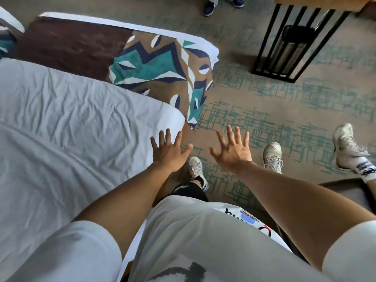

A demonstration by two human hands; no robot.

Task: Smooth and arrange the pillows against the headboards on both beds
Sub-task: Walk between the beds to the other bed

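Observation:
I look down along the side of a bed (61,123) covered with a wrinkled white sheet. No pillow or headboard is in view. My left hand (168,151) is stretched out flat with spread fingers over the bed's right edge and holds nothing. My right hand (234,149) hovers above the carpet, fingers spread, also with nothing in it. A patterned bed runner (158,70) in brown, teal and navy lies across the foot of the bed and hangs over its corner.
Patterned carpet (274,119) lies to the right of the bed. A black slatted stand (289,43) stands at the upper right. Another person's shoe and sock (350,151) are at the right, more shoes (211,7) at the top. A second bed's corner (8,21) shows top left.

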